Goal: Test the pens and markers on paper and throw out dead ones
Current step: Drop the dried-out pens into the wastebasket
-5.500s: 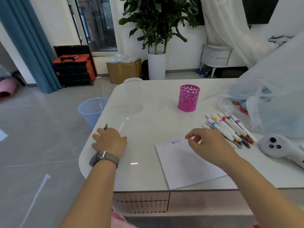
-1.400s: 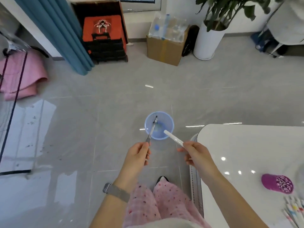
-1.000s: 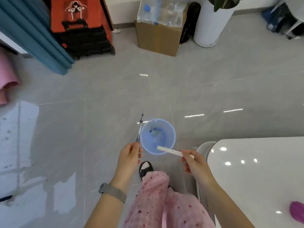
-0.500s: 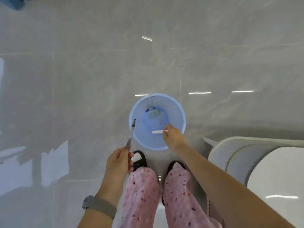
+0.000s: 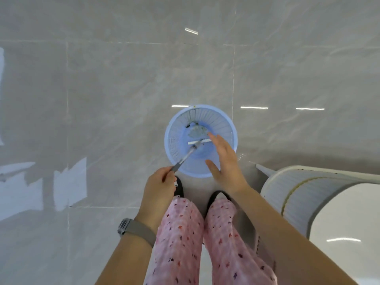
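Grey tiled floor [image 5: 123,89] fills most of the head view; a corner of the white desk [image 5: 349,233] shows at lower right. Blue wastebasket [image 5: 174,140] stands on the floor just off that desk corner, by the person's feet.

Right hand [image 5: 224,161] hovers over the basket's near-right rim with fingers straight and spread, holding nothing. White marker [image 5: 193,142] sits inside the basket, apart from the fingers; judged discarded as dead.

Left hand [image 5: 159,185] pinches the grip end of a grey pen [image 5: 186,156], whose tip points over the basket's opening. Judgement: held there so that it falls inside when released.

Count: one marker in basket, one pen in hand, one crumpled scrap [image 5: 196,130] at the basket's bottom, one basket. One watch [image 5: 135,229] on left wrist. Paper and remaining pens not in view.
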